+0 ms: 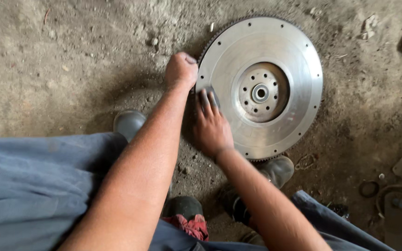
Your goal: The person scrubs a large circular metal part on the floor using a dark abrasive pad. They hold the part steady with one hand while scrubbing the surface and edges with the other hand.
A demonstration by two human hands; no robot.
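Flywheel (275, 51) lies flat on dusty dirt floor (70, 56) (pebbles scattered).

1. Dirt floor (70, 60), grey, strewn with small stones.
2. Dark shoe (129, 123), near left.
3. Second shoe (278, 169), right of it.
4. Red rag (191, 225), near edge.
5. Small ring (368, 189), near right.
6. Metal scrap (398, 214), just beside the ring.

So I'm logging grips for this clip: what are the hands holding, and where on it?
The left hand grips the toothed rim of the metal flywheel at its left edge. The right hand lies flat on its face, not gripping.
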